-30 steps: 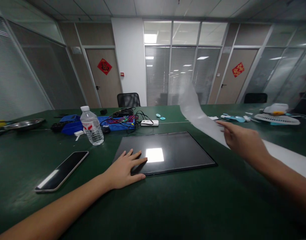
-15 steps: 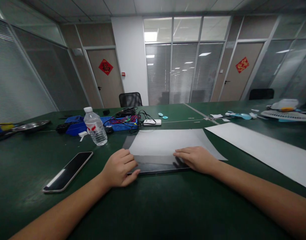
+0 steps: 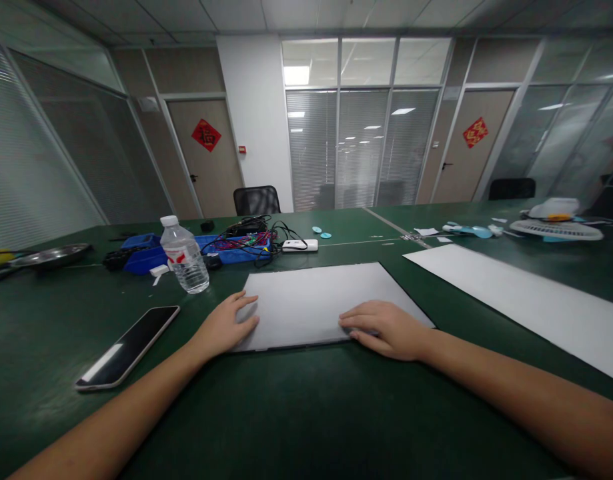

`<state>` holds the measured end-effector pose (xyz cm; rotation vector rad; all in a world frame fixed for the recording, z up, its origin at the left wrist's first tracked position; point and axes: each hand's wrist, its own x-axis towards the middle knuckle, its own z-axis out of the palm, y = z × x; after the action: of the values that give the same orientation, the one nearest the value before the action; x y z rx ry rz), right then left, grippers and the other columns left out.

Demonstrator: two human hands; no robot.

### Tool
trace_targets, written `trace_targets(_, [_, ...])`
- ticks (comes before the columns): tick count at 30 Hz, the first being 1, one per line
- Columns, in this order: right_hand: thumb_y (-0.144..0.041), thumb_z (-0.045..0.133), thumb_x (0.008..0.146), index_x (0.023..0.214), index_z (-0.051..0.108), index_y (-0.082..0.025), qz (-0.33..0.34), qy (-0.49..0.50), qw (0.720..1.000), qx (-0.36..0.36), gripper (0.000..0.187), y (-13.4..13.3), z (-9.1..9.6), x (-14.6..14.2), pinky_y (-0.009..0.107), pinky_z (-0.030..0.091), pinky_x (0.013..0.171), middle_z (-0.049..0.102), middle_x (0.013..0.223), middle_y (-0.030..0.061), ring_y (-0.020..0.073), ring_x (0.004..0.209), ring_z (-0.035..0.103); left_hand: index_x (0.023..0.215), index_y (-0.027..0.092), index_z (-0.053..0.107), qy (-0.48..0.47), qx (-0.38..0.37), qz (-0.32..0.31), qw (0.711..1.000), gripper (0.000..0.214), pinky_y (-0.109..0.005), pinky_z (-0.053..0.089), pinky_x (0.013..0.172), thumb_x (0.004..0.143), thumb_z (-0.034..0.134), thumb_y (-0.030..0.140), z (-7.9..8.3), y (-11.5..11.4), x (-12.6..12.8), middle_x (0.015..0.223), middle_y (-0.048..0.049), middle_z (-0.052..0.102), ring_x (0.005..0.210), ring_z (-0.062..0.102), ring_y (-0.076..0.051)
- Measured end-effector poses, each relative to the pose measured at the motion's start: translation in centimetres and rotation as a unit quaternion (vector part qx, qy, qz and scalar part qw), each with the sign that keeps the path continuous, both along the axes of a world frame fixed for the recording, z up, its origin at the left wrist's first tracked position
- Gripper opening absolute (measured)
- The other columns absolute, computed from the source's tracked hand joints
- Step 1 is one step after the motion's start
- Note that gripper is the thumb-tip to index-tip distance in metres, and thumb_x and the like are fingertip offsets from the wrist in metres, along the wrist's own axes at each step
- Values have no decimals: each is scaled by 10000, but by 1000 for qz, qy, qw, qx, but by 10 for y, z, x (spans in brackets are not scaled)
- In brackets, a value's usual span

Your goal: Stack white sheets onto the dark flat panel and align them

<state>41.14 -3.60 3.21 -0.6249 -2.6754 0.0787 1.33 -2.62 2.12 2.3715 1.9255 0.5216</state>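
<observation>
A white sheet [image 3: 301,300] lies flat in front of me, with the thin dark edge of a panel [image 3: 411,297] showing along its right and near sides. My left hand [image 3: 225,327] is open at the sheet's left edge, fingers and thumb spread over the white surface. Toward the near right corner, my right hand [image 3: 389,330] rests open with its fingertips on the sheet. Neither hand grips anything. Most of the panel is hidden under the sheet.
A smartphone [image 3: 129,348] and a tilted-looking water bottle [image 3: 185,257] are on the left. Behind are blue trays [image 3: 236,250] with tangled wires and a white power strip [image 3: 300,245]. A long white board [image 3: 516,293] lies right, with fan parts [image 3: 556,229] beyond.
The white sheet has come toward me and down, covering the dark strip that showed at the near side. My left hand has moved left and spread its fingers; my right has shifted slightly nearer.
</observation>
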Motion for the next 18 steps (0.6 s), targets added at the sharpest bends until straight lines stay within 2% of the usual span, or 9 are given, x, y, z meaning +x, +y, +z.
trace_targets(2, [-327,496,1028,1298,693,-215,-10,26,1000,2,353,6,-1,7,373,523,977,735,1237,80,199,1110,685,1387,199,639,-16,-15,10,1000,614,-484,436,1145,878,548,530,-2,4,-3,1532,-135,541,1352,572,-329])
trace_targets(4, [-341,475,1031,1221,727,-212,-55,54,997,22,341,18,-3,20,382,526,949,760,1159,76,208,1053,700,1376,198,651,-32,-17,22,999,628,-466,410,1169,861,554,544,-6,8,-5,1534,-133,540,1364,562,-323])
trace_targets(7, [-381,455,1023,1112,766,-214,-204,74,975,48,364,45,-7,50,415,526,929,773,1099,73,242,1010,709,1380,180,649,-52,-8,32,998,669,-454,385,1189,845,554,571,-12,13,-8,1544,-140,528,1383,541,-327])
trace_targets(10, [-421,462,995,1166,763,-215,-377,54,924,34,402,71,-11,83,446,536,894,770,1113,82,288,991,710,1413,141,613,-79,2,35,996,735,-447,368,1202,848,515,600,-16,16,-10,1543,-148,528,1402,522,-326])
trace_targets(12, [-441,465,979,1210,754,-218,-451,32,892,1,432,82,-14,98,462,540,886,768,1122,85,311,988,711,1429,127,590,-99,5,27,995,759,-444,359,1208,852,493,611,-17,17,-11,1535,-143,539,1409,514,-319])
trace_targets(14, [-460,473,968,1223,751,-227,-475,27,879,-39,444,89,-19,106,465,537,910,764,1141,78,314,1016,707,1439,128,576,-108,0,16,994,761,-449,356,1210,845,506,598,-18,17,-12,1533,-139,542,1415,509,-317])
trace_targets(18, [-484,530,943,1310,696,-201,-445,51,891,-79,492,91,-28,101,441,510,1003,715,1263,98,298,1135,667,1445,148,571,-107,-12,1,994,741,-461,367,1203,805,583,523,-21,17,-14,1551,-141,521,1417,506,-326])
